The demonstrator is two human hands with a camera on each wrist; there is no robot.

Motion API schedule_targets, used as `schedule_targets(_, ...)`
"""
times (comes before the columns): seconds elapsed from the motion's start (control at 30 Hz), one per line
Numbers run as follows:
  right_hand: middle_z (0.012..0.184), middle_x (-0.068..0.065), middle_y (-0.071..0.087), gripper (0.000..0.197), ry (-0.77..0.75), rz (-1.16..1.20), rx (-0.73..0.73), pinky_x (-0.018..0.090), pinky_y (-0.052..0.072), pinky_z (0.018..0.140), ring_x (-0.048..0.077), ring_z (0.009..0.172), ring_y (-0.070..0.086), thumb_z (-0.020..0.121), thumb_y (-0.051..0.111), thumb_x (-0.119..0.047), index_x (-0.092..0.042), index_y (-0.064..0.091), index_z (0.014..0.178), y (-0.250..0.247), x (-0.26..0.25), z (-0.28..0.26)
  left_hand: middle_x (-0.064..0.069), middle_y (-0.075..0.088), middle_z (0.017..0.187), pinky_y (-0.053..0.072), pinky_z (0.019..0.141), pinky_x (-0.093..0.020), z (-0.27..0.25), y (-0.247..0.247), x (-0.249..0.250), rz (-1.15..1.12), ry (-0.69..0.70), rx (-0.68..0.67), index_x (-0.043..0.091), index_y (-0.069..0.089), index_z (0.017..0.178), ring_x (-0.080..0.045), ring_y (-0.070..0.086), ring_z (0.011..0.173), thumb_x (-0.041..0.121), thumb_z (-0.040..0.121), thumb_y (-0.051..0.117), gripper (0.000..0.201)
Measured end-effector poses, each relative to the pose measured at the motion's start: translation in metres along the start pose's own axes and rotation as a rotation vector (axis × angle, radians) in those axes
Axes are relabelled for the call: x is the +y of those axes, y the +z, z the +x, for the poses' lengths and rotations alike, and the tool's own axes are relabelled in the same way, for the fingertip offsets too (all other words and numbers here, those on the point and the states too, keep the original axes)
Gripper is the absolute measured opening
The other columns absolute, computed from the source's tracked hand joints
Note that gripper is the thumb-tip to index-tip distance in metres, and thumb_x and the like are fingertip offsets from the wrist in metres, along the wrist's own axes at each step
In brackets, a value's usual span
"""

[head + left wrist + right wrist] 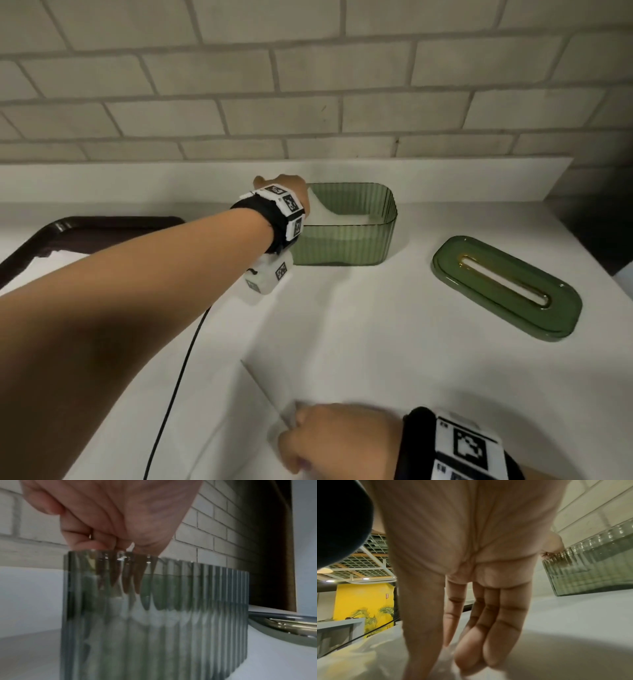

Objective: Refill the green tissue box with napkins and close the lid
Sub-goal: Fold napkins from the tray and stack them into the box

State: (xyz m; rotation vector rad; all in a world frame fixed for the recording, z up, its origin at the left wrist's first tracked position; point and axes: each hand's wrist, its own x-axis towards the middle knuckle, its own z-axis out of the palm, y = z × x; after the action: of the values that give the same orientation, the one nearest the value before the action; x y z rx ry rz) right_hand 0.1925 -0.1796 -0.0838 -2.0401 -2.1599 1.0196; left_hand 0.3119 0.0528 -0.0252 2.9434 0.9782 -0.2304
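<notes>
The left hand [287,186] dips into the green tissue box [346,240], pinching napkins [329,216] (lid [507,287] aside on the table [376,342]). The right hand [329,438] pinches a loose napkin [284,419] — a crooked stack could jam the lid.

No readable text, only coded wristband markers [469,448].

Shop/showroom (grid ceiling [373,555], yellow wall [359,599]).

White table [376,342], brick wall [308,85], dark tray [68,229] at left
</notes>
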Motion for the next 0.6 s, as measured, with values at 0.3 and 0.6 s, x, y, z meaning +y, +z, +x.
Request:
schedule_targets(0.3, 0.062, -0.011, 0.050, 0.007, 0.056, 0.188, 0.055, 0.023, 0.046, 0.072, 0.007, 0.071, 0.055, 0.075, 0.074, -0.017, -0.012, 0.070, 0.078, -0.003, 0.009, -0.001, -0.001, 0.059, 0.076, 0.036, 0.075, -0.032, -0.021, -0.014, -0.008, -0.087, 0.075, 0.082, 0.013, 0.053, 0.074, -0.024, 0.056, 0.073, 0.029, 0.083, 0.058, 0.019)
schedule_targets(0.6, 0.056, -0.035, 0.057, 0.005, 0.158, 0.288, 0.253, 0.001, 0.036, 0.058, -0.016, 0.061, 0.055, 0.078, 0.072, -0.024, -0.021, 0.068, 0.079, -0.044, 0.014, -0.039, 0.009, 0.064, 0.076, 0.039, 0.070, -0.023, -0.084, -0.008, -0.046, -0.313, 0.204, 0.037, 0.021, 0.064, 0.088, -0.012, 0.056, 0.076, 0.037, 0.084, 0.063, 0.016)
